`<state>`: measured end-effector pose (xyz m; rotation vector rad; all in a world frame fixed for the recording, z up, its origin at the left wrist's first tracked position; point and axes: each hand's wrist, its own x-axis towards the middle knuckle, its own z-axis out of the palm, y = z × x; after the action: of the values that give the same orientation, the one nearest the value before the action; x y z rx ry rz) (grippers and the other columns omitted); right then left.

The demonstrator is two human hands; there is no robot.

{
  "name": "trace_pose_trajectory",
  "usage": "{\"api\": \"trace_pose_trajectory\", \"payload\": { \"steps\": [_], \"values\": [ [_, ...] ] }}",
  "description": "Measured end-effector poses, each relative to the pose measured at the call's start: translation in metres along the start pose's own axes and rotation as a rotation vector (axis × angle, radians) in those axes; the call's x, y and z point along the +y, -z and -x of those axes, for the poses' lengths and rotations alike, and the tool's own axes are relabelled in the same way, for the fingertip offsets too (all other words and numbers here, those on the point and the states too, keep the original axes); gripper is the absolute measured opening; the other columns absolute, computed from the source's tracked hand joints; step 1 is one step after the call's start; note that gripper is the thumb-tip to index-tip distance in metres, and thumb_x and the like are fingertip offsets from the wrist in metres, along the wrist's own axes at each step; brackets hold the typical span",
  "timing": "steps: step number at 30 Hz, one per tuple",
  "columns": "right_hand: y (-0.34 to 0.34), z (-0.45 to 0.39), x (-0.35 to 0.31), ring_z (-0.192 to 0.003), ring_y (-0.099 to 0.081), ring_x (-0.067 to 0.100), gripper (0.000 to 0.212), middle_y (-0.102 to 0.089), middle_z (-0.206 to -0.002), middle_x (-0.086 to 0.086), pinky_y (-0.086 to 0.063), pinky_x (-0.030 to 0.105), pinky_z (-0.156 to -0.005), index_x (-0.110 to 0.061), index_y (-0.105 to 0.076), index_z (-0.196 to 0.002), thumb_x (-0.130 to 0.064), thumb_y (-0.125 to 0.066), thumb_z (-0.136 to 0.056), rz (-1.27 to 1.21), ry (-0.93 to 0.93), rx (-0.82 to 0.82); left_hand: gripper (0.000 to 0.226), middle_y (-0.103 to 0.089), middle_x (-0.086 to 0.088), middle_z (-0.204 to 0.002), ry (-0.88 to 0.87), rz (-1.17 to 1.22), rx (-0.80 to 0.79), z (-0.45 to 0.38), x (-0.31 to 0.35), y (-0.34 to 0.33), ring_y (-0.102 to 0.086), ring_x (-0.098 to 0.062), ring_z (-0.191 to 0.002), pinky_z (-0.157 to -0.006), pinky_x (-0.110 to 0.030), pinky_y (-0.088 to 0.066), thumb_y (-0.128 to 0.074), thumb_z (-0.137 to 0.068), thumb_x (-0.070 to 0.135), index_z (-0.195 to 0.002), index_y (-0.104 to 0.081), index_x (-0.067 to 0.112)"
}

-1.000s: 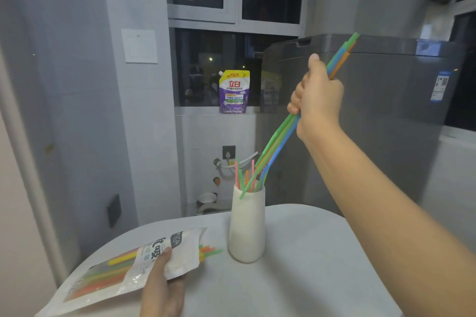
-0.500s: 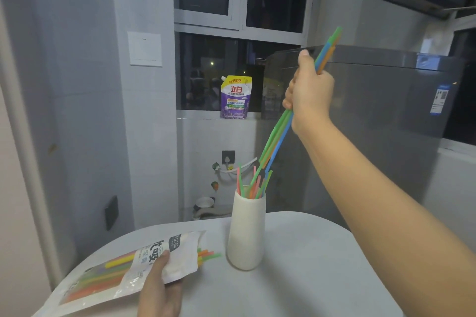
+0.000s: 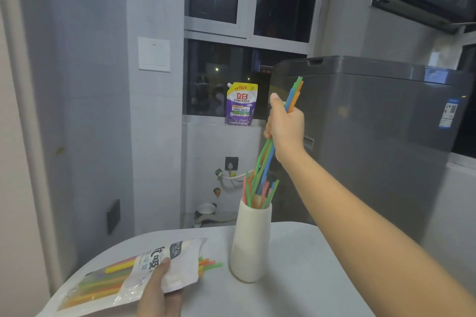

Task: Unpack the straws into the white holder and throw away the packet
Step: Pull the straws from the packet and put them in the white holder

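My right hand is raised above the white holder and grips a bundle of green, blue and orange straws. Their lower ends reach down into the holder's mouth, where several other coloured straws stand. My left hand presses the straw packet flat on the round white table. The packet lies to the left of the holder, and a few straw tips stick out of its open end.
A grey washing machine stands right behind the table. A purple detergent pouch sits on the window ledge. A wall with a light switch is at the left. Pipes and a socket are low on the far wall.
My right hand has come down and slightly left, lowering the bundle of straws deeper into the holder. My left hand and the packet have stayed in place.
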<state>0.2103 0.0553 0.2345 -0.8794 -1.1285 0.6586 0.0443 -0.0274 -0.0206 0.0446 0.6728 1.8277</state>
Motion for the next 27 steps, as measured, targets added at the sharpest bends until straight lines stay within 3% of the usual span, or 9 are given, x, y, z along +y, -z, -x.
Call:
{"api": "trace_pose_trajectory", "payload": {
  "steps": [7, 12, 18, 22, 27],
  "values": [
    [-0.007, -0.004, 0.006, -0.034, -0.046, 0.004, 0.031, -0.048, -0.051, -0.008, -0.040, 0.017, -0.038, -0.024, -0.049, -0.065, -0.038, -0.049, -0.093, 0.149, 0.024, -0.007, 0.017, -0.072, 0.006, -0.060, 0.001, -0.012, -0.014, -0.004, 0.002, 0.000, -0.069, -0.009, -0.053, -0.045, -0.030, -0.057, -0.048, -0.093, 0.000, -0.094, -0.054, 0.017],
    [-0.001, -0.012, 0.003, -0.033, -0.044, 0.002, 0.037, -0.046, -0.044, -0.010, -0.040, 0.016, -0.036, -0.022, -0.045, -0.060, -0.038, -0.048, -0.093, 0.117, 0.088, 0.077, 0.017, -0.072, 0.006, -0.060, -0.005, -0.016, -0.010, -0.006, 0.001, 0.000, -0.069, -0.009, -0.053, -0.044, -0.031, -0.056, -0.049, -0.093, 0.000, -0.094, -0.055, 0.017],
    [0.003, -0.020, -0.003, -0.031, -0.045, -0.001, 0.038, -0.044, -0.031, -0.017, -0.044, 0.022, -0.045, -0.021, -0.044, -0.060, -0.039, -0.048, -0.093, 0.066, 0.134, 0.127, 0.017, -0.073, 0.008, -0.061, -0.009, -0.006, 0.004, -0.011, 0.000, 0.003, -0.070, -0.009, -0.054, -0.044, -0.032, -0.057, -0.051, -0.092, 0.001, -0.094, -0.055, 0.018],
    [0.002, -0.022, -0.002, -0.030, -0.046, -0.002, 0.039, -0.045, -0.032, -0.014, -0.042, 0.016, -0.037, -0.022, -0.044, -0.058, -0.038, -0.048, -0.094, 0.100, 0.131, 0.116, 0.015, -0.072, 0.007, -0.058, -0.004, -0.005, 0.016, -0.011, -0.001, 0.002, -0.069, -0.009, -0.051, -0.042, -0.031, -0.055, -0.051, -0.092, 0.002, -0.092, -0.055, 0.017],
    [0.001, -0.020, 0.014, -0.042, -0.047, 0.007, 0.035, -0.047, -0.051, -0.008, -0.037, 0.012, -0.032, -0.023, -0.046, -0.062, -0.037, -0.047, -0.094, 0.156, 0.053, 0.074, 0.013, -0.070, 0.007, -0.054, 0.021, -0.013, 0.031, -0.010, 0.000, 0.000, -0.067, -0.009, -0.047, -0.040, -0.029, -0.054, -0.052, -0.093, 0.005, -0.090, -0.054, 0.018]
  ]
}}
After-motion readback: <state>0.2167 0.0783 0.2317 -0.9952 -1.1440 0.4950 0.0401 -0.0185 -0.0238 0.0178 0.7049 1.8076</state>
